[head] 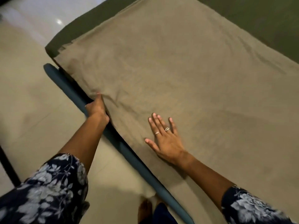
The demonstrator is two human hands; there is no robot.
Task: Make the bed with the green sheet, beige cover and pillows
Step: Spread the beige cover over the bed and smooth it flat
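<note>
The beige cover (178,75) lies spread over the bed, filling most of the view from the near edge toward the far corner. It shows shallow creases across its surface and a small bunch of folds at the near edge. Beyond its far and right margins the green sheet (252,18) is exposed, wrapping the mattress corner at upper left and forming a dark band at upper right.

The left hand (97,107) is at the near edge of the cover, its fingers curled down over the side and pinching the fabric where the folds gather. The right hand (165,136) rests flat on the cover's top, palm down, fingers straight and spread apart, a short way in from the edge; two rings are visible on it. Both forearms emerge from dark sleeves (48,191) printed with pale flowers.

Along the near side, directly below the cover's edge, runs the blue-green padded bed rail (68,81), diagonal from upper left to the lower middle. Outside it is the pale tiled floor (24,97), with a bright reflection at upper left. A bare foot (144,210) stands on the floor beside the rail at the bottom. A dark bar (9,167) crosses the left margin; what it belongs to cannot be told.
</note>
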